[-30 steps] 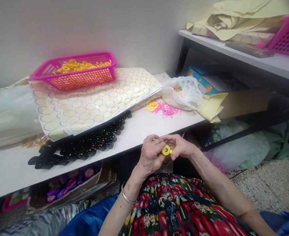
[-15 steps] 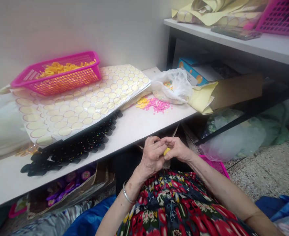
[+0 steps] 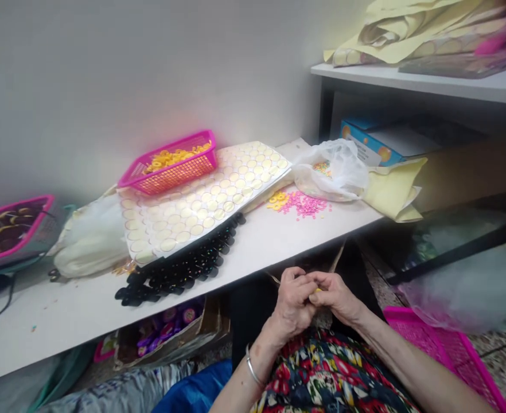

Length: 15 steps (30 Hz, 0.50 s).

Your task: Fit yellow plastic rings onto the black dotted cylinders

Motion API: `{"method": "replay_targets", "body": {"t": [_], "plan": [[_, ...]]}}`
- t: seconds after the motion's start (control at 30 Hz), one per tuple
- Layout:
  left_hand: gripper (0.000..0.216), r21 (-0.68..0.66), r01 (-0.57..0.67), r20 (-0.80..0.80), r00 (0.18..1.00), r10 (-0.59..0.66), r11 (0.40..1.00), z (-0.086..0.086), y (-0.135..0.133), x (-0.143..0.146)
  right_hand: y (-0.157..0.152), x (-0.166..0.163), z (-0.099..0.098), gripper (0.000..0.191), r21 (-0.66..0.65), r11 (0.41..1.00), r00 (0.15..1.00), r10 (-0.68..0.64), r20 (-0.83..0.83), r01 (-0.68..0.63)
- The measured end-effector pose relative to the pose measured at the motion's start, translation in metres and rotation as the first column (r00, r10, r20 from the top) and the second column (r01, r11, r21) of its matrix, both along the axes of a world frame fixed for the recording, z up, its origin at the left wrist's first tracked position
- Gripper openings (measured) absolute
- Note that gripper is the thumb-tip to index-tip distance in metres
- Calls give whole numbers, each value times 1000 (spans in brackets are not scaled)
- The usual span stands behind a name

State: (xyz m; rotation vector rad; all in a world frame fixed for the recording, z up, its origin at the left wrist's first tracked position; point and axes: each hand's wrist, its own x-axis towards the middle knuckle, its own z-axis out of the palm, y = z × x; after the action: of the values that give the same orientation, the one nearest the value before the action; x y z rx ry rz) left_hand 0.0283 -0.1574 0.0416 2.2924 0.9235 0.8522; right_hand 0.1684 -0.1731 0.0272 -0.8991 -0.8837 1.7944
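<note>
Left hand (image 3: 294, 303): fingers curled together; I read them as pinched on the small yellow piece (image 3: 318, 290).
Right hand (image 3: 339, 298): fingers closed on the same piece from the other side, touching the left hand.
Small yellow piece: held over the lap, just below the front edge of the surface (image 3: 257, 241); I see only a sliver.
Surface: bears a pink basket (image 3: 171, 172), a sticker sheet (image 3: 205, 201), black discs (image 3: 184, 267) and pink beads (image 3: 305, 204).

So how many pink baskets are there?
4. Basket of yellow rings on the table; far-left basket with dark pieces; floor basket at right; blurred basket on the top shelf, partly hidden.
</note>
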Motion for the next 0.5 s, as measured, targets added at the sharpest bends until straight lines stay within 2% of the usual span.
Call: {"method": "replay_targets", "body": {"t": [0.2,0.27,0.3,0.33,0.4,0.43,0.47,0.5], "plan": [[10,-29,-187,21,982,187,982,-13,2,-8,17,-6,-6,42,50,986,986,153,67,-157],[20,-76,-167,1,986,168,983,-9,8,-16,30,-6,-10,39,93,976,962,173,210,-195],[27,-116,-149,1,989,150,982,-4,12,-21,37,-6,-13,38,118,969,929,166,332,-216],[33,-164,-143,16,989,147,976,3,17,-27,45,-7,-17,36,138,960,862,149,485,-244],[34,-264,-172,97,974,203,949,24,22,-39,60,-11,-27,27,134,943,650,102,753,-304],[31,-311,-174,152,961,230,934,35,22,-46,67,-15,-33,22,108,940,546,93,832,-324],[24,-346,-128,194,959,205,930,45,19,-51,74,-19,-40,19,74,939,473,100,875,-337],[21,-357,-127,218,952,215,925,54,14,-57,80,-23,-48,21,40,940,439,121,890,-340]]}}
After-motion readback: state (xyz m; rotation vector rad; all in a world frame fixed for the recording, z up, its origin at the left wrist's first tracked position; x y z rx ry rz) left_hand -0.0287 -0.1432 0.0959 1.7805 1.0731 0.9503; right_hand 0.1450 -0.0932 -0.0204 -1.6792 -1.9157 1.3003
